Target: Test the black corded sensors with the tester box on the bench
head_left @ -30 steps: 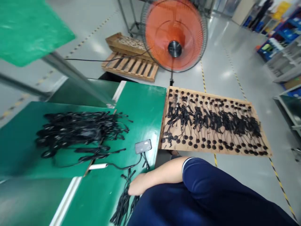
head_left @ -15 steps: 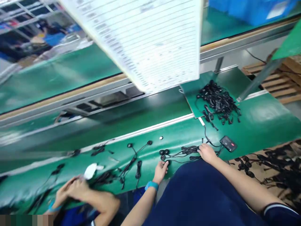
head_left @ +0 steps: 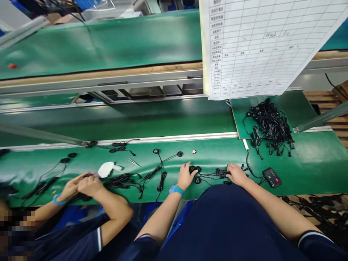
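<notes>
My left hand (head_left: 185,175), with a blue wristband, rests on the green bench (head_left: 312,166), its fingers touching small black round parts (head_left: 195,169) on thin black cables. My right hand (head_left: 236,173) lies over a coiled bundle of black cable (head_left: 219,173), fingers curled on it. A small black device with a red mark (head_left: 272,177) sits just right of my right hand, joined by a cable.
A pile of black cables (head_left: 270,127) lies on a green mat at the right. A paper form (head_left: 261,47) hangs above. At the left a co-worker's hands (head_left: 81,185) work on cables near a white scrap (head_left: 106,169). More cabled discs (head_left: 160,163) lie between.
The view swung from the fan and wooden board on the right round to the bench. My left hand moved up onto the round black parts; my right hand stays on the cable bundle.
</notes>
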`<state>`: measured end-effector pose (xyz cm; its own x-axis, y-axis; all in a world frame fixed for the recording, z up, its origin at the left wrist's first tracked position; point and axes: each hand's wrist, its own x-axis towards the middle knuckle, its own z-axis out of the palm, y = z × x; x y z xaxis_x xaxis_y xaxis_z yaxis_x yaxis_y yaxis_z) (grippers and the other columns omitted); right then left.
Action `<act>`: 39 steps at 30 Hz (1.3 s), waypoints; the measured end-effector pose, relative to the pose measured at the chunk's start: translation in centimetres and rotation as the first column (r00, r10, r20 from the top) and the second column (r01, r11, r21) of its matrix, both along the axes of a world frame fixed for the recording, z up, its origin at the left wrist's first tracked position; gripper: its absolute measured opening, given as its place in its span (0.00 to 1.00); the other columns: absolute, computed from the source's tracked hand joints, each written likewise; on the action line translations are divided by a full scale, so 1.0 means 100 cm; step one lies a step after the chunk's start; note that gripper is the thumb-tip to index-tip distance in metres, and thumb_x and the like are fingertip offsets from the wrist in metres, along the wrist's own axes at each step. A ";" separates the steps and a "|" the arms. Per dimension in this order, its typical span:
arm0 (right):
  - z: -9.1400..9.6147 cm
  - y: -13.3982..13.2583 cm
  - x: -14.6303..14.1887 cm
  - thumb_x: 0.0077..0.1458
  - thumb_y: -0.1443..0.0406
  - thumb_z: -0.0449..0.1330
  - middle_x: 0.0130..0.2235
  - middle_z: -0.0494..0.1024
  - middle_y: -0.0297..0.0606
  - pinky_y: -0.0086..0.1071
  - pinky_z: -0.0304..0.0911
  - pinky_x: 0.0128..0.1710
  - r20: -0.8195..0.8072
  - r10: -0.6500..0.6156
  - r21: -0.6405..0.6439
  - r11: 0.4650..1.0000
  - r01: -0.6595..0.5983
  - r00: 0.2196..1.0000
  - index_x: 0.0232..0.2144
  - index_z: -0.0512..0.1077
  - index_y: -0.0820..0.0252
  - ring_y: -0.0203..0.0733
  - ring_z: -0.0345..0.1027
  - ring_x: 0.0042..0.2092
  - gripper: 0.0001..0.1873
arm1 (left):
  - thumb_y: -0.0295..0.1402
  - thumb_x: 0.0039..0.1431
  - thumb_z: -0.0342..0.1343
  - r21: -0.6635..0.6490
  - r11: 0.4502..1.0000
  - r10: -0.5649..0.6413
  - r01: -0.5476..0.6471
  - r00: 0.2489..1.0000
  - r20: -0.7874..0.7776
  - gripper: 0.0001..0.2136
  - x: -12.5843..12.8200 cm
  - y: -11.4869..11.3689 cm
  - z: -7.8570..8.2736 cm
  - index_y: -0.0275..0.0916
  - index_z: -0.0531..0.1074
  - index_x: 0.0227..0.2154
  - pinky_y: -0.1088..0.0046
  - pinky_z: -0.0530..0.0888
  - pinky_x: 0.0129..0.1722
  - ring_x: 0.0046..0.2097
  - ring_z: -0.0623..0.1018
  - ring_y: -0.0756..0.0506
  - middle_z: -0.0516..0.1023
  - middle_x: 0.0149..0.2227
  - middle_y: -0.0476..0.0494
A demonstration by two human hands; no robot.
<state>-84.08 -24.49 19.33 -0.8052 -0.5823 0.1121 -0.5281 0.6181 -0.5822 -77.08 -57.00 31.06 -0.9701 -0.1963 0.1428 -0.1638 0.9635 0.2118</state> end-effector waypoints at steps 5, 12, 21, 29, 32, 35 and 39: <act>0.001 -0.003 0.007 0.62 0.63 0.60 0.53 0.73 0.48 0.43 0.61 0.54 0.003 -0.008 0.001 1.000 0.008 1.000 0.44 0.71 0.60 0.50 0.65 0.55 0.09 | 0.49 0.56 0.62 0.105 0.985 0.129 -0.137 0.988 0.086 0.26 0.012 -0.009 -0.015 0.37 0.66 0.49 0.57 0.75 0.50 0.48 0.77 0.36 0.75 0.46 0.35; -0.008 -0.003 0.011 0.56 0.68 0.65 0.65 0.65 0.50 0.51 0.63 0.58 -0.052 0.029 0.056 0.998 -0.026 0.998 0.51 0.71 0.58 0.56 0.61 0.62 0.20 | 0.40 0.52 0.66 0.064 0.987 0.139 -0.146 0.986 0.095 0.14 0.031 -0.005 -0.036 0.41 0.68 0.36 0.61 0.73 0.49 0.46 0.77 0.38 0.77 0.40 0.39; 0.010 0.011 0.006 0.68 0.63 0.51 0.50 0.78 0.47 0.41 0.64 0.58 0.000 -0.018 -0.141 0.990 0.017 1.000 0.49 0.76 0.59 0.47 0.69 0.53 0.16 | 0.49 0.58 0.59 0.295 0.953 0.056 -0.069 0.997 0.053 0.15 0.026 0.008 0.008 0.43 0.68 0.36 0.69 0.67 0.32 0.29 0.73 0.45 0.72 0.26 0.52; 0.024 0.007 -0.039 0.64 0.58 0.58 0.45 0.82 0.42 0.37 0.67 0.49 0.312 -0.241 -0.308 0.890 0.338 0.919 0.49 0.75 0.58 0.44 0.75 0.45 0.15 | 0.42 0.59 0.60 0.111 0.993 0.023 -0.032 0.997 0.079 0.12 -0.061 0.014 0.010 0.41 0.73 0.40 0.66 0.73 0.44 0.43 0.81 0.40 0.82 0.38 0.40; 0.022 0.001 -0.046 0.65 0.56 0.56 0.36 0.81 0.38 0.33 0.68 0.37 0.418 -0.284 -0.288 0.859 0.422 0.863 0.52 0.71 0.60 0.38 0.73 0.30 0.18 | 0.43 0.56 0.62 0.099 0.990 0.091 -0.102 0.990 0.107 0.18 -0.077 0.012 0.000 0.39 0.72 0.45 0.64 0.73 0.44 0.43 0.81 0.38 0.83 0.38 0.38; 0.019 -0.003 -0.050 0.64 0.54 0.57 0.28 0.77 0.32 0.30 0.64 0.27 0.510 -0.276 -0.244 0.862 0.444 0.815 0.53 0.70 0.61 0.34 0.67 0.21 0.20 | 0.46 0.56 0.61 0.098 0.978 0.174 -0.185 0.978 0.118 0.20 -0.080 0.007 -0.006 0.38 0.72 0.46 0.64 0.73 0.41 0.40 0.82 0.38 0.83 0.34 0.39; 0.020 -0.002 -0.059 0.60 0.57 0.63 0.28 0.79 0.37 0.32 0.66 0.30 0.528 -0.324 -0.126 0.885 0.449 0.785 0.46 0.75 0.64 0.38 0.70 0.25 0.18 | 0.51 0.56 0.59 0.158 0.954 0.227 -0.255 0.958 0.175 0.17 -0.081 0.001 -0.007 0.41 0.73 0.28 0.67 0.71 0.34 0.31 0.80 0.41 0.79 0.23 0.44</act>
<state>-90.00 -24.68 21.33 -0.9417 -0.2169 -0.2574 0.1108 0.5223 -0.8455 -85.15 -56.87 30.38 -0.8979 -0.4357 -0.0621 -0.4306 0.8404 0.3292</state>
